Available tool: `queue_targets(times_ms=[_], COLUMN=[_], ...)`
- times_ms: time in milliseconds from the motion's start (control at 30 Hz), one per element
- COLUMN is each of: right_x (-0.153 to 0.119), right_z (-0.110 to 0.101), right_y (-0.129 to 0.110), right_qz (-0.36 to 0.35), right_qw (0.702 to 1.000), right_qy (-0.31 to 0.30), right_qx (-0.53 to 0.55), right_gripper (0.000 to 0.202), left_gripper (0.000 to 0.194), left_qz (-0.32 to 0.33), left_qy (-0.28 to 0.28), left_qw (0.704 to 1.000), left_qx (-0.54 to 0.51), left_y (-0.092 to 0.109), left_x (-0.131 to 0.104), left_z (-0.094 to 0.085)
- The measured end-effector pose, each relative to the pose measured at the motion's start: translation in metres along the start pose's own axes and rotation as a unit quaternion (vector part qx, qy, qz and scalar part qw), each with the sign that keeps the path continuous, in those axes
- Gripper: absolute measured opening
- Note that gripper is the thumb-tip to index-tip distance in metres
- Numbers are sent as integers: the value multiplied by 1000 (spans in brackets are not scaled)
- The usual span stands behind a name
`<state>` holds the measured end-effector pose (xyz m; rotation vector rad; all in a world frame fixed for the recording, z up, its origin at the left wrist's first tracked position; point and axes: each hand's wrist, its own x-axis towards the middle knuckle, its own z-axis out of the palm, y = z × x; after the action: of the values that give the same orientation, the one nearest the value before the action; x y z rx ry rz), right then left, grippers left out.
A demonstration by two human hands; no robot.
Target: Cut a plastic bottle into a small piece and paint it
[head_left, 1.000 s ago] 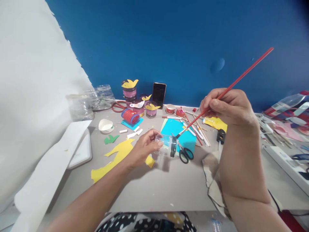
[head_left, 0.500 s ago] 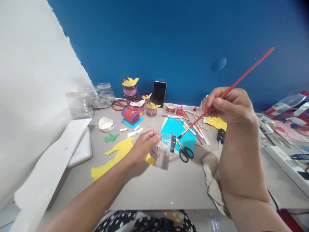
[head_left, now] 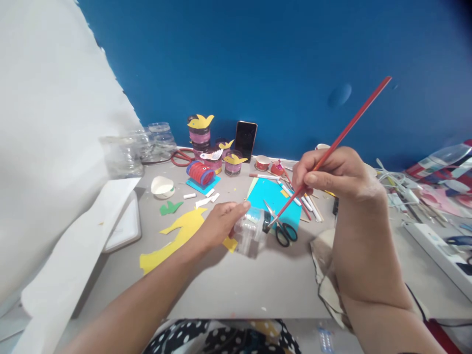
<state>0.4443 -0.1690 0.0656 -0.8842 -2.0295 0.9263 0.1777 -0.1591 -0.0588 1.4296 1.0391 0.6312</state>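
Taking clock directions from the clear, ribbed plastic bottle section [head_left: 249, 227] in front of you, a large yellow cut-out paper sheet [head_left: 182, 236] lies on the grey table [head_left: 221, 290] at nine o'clock, beyond your left hand [head_left: 216, 226]. That hand is closed on the section's left end, thumb along the top. The section lies directly at your left fingertips, toward three o'clock; its long axis runs roughly nine to three, and the glossy black band [head_left: 266, 221] around its rim is at the end away from your grip. The dark bristles of the long, red-handled paintbrush [head_left: 354, 122] appear to touch that band. Black-handled metal scissors [head_left: 283, 235] lie just beside it at three. Your right hand [head_left: 337, 172] is at two, pinching the brush narrowly partway up its handle; your left is much nearer the section.
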Motion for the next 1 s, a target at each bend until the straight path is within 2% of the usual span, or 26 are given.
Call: queue_targets(times_ms=[200,433,733,900,1000], right_x=[0,-10,-2,-5,-8], right_z=[0,-13,-1,-17,-24], right_y=[2,11,6,22,29], right_qz=[13,15,20,37,43], right_qw=[1000,996,998,995,992], right_qy=[6,83,49,90,116], right_qx=[20,18,35,37,29], right_gripper=[32,24,29,31,33], left_gripper=[61,53,47,41,35], left_qz=[2,30,37,46,53], left_qy=[-4,-14,-20,-45,-35], left_qw=[1000,999,999,997,997], left_qx=[13,0,-7,-44,-53], left_y=[4,1,5,4,5], left_x=[-3,-2,-4,-6,-7], left_z=[1,-2,-5,-7,-7])
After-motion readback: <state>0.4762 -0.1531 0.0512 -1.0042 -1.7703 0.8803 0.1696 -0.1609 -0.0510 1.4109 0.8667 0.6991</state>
